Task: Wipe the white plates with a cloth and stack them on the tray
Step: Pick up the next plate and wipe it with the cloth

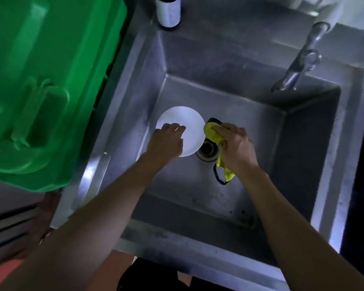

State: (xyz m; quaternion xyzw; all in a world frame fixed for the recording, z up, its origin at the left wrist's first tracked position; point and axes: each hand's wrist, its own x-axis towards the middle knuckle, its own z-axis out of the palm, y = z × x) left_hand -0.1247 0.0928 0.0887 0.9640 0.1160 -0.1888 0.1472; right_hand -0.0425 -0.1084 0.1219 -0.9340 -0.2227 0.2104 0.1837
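One white plate [183,124] held over the steel sink [229,97], left hand [166,141] gripping its near rim. Right hand [233,143] grip bunches yellow cloth [212,133] just beside the plate. Wiping step pending; next: bring cloth onto plate face. Tray not identifiable.

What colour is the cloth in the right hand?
Yellow with a dark edge trim, on the cloth, seen in the head view.

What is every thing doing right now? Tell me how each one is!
left hand: holding the white plate by its edge
white plate: held over the sink, near the drain
right hand: gripping the yellow cloth
yellow cloth: bunched up, beside the plate
tap: no water running
drain: open, unplugged
green bin: lid closed
sink: holds no pooled water
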